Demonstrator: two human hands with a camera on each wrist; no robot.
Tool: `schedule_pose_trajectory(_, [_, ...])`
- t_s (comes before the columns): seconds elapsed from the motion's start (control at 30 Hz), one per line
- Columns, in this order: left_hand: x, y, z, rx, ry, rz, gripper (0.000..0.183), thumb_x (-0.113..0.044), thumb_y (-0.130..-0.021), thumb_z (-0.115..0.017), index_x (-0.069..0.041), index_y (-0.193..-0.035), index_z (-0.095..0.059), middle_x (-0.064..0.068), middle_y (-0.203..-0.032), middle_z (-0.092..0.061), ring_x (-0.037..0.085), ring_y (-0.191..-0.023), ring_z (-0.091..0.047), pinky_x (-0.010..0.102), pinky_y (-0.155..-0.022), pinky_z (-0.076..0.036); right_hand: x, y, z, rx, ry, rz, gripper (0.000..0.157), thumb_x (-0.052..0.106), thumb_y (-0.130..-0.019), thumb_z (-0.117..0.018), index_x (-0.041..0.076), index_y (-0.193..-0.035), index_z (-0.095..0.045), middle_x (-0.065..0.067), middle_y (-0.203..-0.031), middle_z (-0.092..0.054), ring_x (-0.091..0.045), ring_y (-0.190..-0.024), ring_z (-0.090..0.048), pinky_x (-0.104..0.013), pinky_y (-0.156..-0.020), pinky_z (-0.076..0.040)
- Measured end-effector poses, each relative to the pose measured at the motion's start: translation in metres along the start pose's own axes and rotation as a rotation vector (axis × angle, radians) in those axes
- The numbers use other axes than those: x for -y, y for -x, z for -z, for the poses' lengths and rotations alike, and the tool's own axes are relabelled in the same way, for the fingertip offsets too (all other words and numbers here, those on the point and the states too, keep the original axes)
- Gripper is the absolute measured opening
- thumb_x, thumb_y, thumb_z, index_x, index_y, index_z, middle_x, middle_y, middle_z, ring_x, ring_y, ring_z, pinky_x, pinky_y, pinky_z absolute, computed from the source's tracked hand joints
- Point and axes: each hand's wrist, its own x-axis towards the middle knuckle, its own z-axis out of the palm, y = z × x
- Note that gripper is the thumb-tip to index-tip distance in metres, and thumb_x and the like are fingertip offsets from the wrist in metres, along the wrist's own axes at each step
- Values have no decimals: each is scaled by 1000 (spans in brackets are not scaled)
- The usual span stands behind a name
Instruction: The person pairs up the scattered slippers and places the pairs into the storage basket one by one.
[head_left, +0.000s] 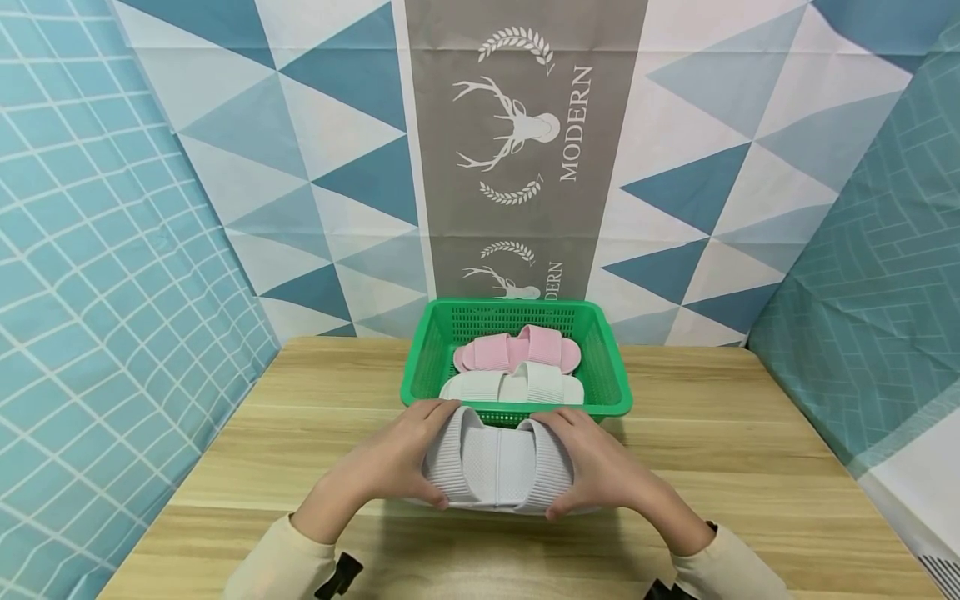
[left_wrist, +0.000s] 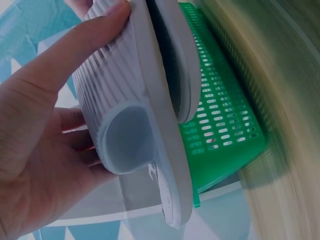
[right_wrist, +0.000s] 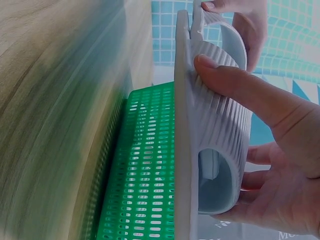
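Note:
Both hands hold a pair of light grey slippers (head_left: pixel 498 471) with ribbed straps, just in front of the green basket. My left hand (head_left: pixel 397 458) grips the strap at the left end, thumb on the near side and fingers over the far side. At the other end, my right hand (head_left: pixel 603 467) grips the other strap in the same way. In the left wrist view two soles show side by side, one grey slipper (left_wrist: pixel 112 75) nearer the camera. The right wrist view shows the grey slippers (right_wrist: pixel 215 115) raised above the wooden table, overlapping the basket wall.
A green perforated basket (head_left: pixel 617 387) stands at the back of the wooden table (head_left: pixel 322 425), against a patterned backdrop (head_left: pixel 525 208). Inside it lie pink slippers (head_left: pixel 491 352) behind white slippers (head_left: pixel 543 383). Blue tiled sheeting (head_left: pixel 112 275) borders the left side.

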Motion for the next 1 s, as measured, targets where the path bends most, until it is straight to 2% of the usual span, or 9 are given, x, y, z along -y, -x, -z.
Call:
schedule_pose_trajectory(0.7, [-3, -1, 1, -13, 11, -42, 110, -36, -55, -92, 4, -141, -37, 14, -137, -49, 29, -128, -46, 44, -106, -45, 1, 0, -2, -11, -8, 7, 104, 46, -47, -92, 10, -134, -49, -5, -126, -56, -26, -118, -52, -48, -94, -49])
schedule_pose_trajectory(1.0, [-5, -2, -2, -24, -4, -58, 110, -37, -53, -92, 2, -141, -38, 13, -136, -50, 28, -128, -46, 44, -106, -45, 2, 1, -2, -3, -14, 17, 102, 49, -47, -92, 12, -133, -49, -2, -124, -57, -23, -115, -52, -44, -92, -51])
